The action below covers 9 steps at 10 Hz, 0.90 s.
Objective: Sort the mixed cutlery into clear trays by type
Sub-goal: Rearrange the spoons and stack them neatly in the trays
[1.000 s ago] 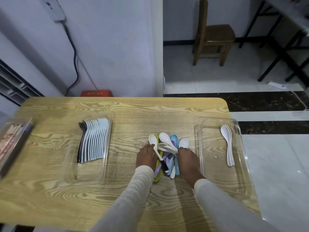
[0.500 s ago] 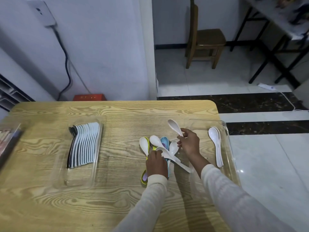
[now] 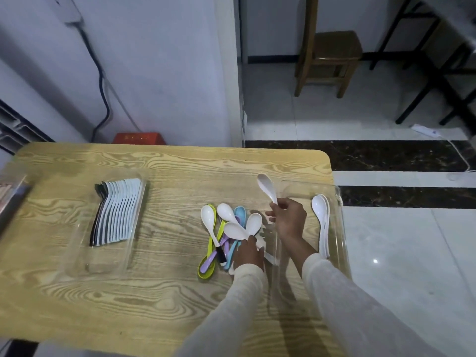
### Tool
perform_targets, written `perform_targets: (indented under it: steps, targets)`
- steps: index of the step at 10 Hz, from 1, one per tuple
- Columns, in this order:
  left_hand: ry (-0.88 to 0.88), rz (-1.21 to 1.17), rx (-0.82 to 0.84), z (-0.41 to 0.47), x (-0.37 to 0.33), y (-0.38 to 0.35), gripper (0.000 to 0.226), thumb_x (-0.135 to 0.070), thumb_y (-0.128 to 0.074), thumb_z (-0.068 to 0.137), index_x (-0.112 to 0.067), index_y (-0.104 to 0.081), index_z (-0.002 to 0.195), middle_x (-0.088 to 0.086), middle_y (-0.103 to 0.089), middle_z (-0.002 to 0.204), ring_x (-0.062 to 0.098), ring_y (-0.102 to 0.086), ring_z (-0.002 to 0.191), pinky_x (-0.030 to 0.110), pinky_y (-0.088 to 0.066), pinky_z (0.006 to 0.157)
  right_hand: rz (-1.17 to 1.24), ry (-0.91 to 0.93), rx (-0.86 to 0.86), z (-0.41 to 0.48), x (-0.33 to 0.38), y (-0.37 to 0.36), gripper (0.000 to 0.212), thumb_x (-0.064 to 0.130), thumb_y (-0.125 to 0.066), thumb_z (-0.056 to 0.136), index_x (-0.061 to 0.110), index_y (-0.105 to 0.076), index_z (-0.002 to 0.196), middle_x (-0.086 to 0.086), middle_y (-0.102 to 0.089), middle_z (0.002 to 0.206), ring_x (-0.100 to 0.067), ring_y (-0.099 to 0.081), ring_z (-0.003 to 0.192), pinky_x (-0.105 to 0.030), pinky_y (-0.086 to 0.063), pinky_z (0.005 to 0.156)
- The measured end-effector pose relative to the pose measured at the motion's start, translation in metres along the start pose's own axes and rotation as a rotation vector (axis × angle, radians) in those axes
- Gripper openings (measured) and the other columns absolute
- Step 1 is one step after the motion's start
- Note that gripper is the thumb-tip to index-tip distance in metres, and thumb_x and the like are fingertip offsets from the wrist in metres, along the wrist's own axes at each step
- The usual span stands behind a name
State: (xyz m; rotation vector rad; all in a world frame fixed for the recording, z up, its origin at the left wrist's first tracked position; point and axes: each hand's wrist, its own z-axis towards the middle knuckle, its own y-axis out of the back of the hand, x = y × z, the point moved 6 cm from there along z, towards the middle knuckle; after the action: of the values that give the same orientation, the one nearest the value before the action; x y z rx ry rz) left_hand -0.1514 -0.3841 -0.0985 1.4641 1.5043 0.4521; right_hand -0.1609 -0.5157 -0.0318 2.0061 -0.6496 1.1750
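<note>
Wood-grain table (image 3: 154, 292) fills the lower view, set against a pale wall, with tiled floor and a wooden chair (image 3: 329, 55) beyond its far right corner. At the table's middle lies a pile of mixed spoons (image 3: 226, 228): several white ones over a blue spoon (image 3: 240, 211), a purple spoon (image 3: 207, 262) and a lime-green spoon (image 3: 206, 271), their bowls mostly pointing away from the person. The left hand (image 3: 248, 253) rests on the near ends of the handles, fingers bent down over the handle of a white spoon lying across the pile; whether it actually grips that handle cannot be told. The right hand (image 3: 288, 220) is raised just over the left wall of the right clear tray (image 3: 343, 228) and pinches the handle of a single white spoon (image 3: 266, 186) between thumb and fingers, bowl tipped up and away. Inside that tray, near its far right side, stacked white spoons (image 3: 320, 220) lie lengthwise. Well apart on the left, the left clear tray (image 3: 77, 253) holds a neat row of overlapping spoons (image 3: 118, 212), mostly white, dark at the left end. A red box (image 3: 139, 138) sits on the floor behind the table, below a black cable (image 3: 103, 86) on the wall
</note>
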Motion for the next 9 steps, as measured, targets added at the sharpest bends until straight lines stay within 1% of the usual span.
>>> perform_targets:
  steps: [1, 2, 3, 4, 5, 6, 7, 8, 9]
  targets:
    - [0.026, 0.092, 0.003, 0.003, -0.005, -0.005, 0.041, -0.037, -0.039, 0.097, -0.016, -0.040, 0.132, 0.011, -0.050, 0.127, 0.026, -0.048, 0.120, 0.033, -0.037, 0.098, 0.009, 0.001, 0.030, 0.005, -0.001, 0.004, 0.014, 0.005, -0.062, 0.088, 0.015, -0.064, 0.078, -0.004, -0.065, 0.068, -0.019, -0.068, 0.055, -0.043, -0.058, 0.062]
    - [0.085, 0.059, -0.026, 0.004, -0.008, -0.003, 0.039, -0.036, -0.043, 0.095, -0.013, -0.042, 0.128, 0.012, -0.051, 0.126, 0.026, -0.048, 0.120, 0.032, -0.037, 0.098, 0.014, -0.012, 0.043, 0.007, -0.002, 0.009, 0.019, 0.005, -0.062, 0.089, 0.019, -0.060, 0.076, -0.002, -0.062, 0.067, -0.016, -0.067, 0.052, -0.044, -0.057, 0.058]
    - [0.138, -0.011, -0.053, 0.005, -0.005, 0.004, 0.031, -0.022, -0.042, 0.095, -0.010, -0.043, 0.124, 0.013, -0.052, 0.126, 0.026, -0.049, 0.119, 0.031, -0.038, 0.097, 0.018, -0.021, 0.061, 0.009, -0.005, 0.011, 0.012, 0.006, -0.062, 0.089, 0.018, -0.062, 0.085, -0.005, -0.063, 0.076, -0.018, -0.066, 0.054, -0.043, -0.058, 0.056]
    - [0.186, -0.244, -0.094, 0.001, -0.002, 0.010, 0.027, -0.006, -0.039, 0.093, -0.005, -0.042, 0.120, 0.017, -0.053, 0.118, 0.032, -0.053, 0.108, 0.036, -0.043, 0.088, 0.024, -0.016, 0.060, 0.012, -0.007, 0.014, 0.009, 0.007, -0.064, 0.088, 0.016, -0.065, 0.089, -0.003, -0.063, 0.073, -0.022, -0.066, 0.056, -0.048, -0.057, 0.063]
    - [0.223, -0.378, -0.186, -0.005, -0.001, 0.023, 0.026, -0.005, -0.040, 0.093, -0.004, -0.039, 0.119, 0.019, -0.055, 0.112, 0.033, -0.054, 0.102, 0.038, -0.044, 0.085, 0.004, -0.029, 0.012, 0.014, -0.011, 0.023, 0.009, 0.012, -0.066, 0.086, 0.008, -0.070, 0.094, 0.000, -0.063, 0.071, -0.024, -0.066, 0.067, -0.043, -0.056, 0.071]
    - [0.196, -0.411, -0.233, -0.008, -0.005, 0.040, 0.026, -0.005, -0.039, 0.095, -0.003, -0.038, 0.121, 0.018, -0.055, 0.105, 0.033, -0.056, 0.100, 0.036, -0.044, 0.082, -0.024, -0.052, -0.069, 0.014, -0.016, 0.043, 0.015, 0.015, -0.066, 0.087, 0.006, -0.071, 0.098, 0.001, -0.063, 0.077, -0.016, -0.060, 0.068, -0.017, -0.046, 0.061]
    - [0.126, -0.396, -0.220, -0.005, -0.012, 0.055, 0.030, -0.007, -0.038, 0.096, -0.006, -0.038, 0.126, 0.010, -0.051, 0.096, 0.034, -0.057, 0.102, 0.036, -0.045, 0.084, -0.041, -0.074, -0.126, 0.011, -0.022, 0.061, 0.015, 0.010, -0.065, 0.088, 0.006, -0.071, 0.101, -0.002, -0.062, 0.078, -0.011, -0.055, 0.060, -0.006, -0.035, 0.039]
    - [0.079, -0.346, -0.185, 0.007, -0.022, 0.067, 0.034, -0.007, -0.041, 0.095, -0.008, -0.043, 0.130, 0.013, -0.057, 0.118, 0.029, -0.055, 0.112, 0.031, -0.044, 0.090, -0.101, -0.088, -0.188, 0.012, -0.035, 0.071, 0.010, 0.010, -0.065, 0.087, 0.004, -0.073, 0.090, -0.012, -0.069, 0.082, -0.030, -0.064, 0.080, -0.020, -0.044, 0.056]
    - [0.046, -0.311, -0.179, 0.017, -0.035, 0.076, 0.038, -0.005, -0.042, 0.095, -0.009, -0.047, 0.133, 0.012, -0.051, 0.132, 0.026, -0.049, 0.121, 0.027, -0.038, 0.097, -0.216, -0.116, -0.202, 0.021, -0.052, 0.074, 0.032, 0.017, -0.069, 0.084, 0.005, -0.058, 0.056, -0.013, -0.058, 0.059, -0.032, -0.057, 0.063, -0.032, -0.044, 0.058]
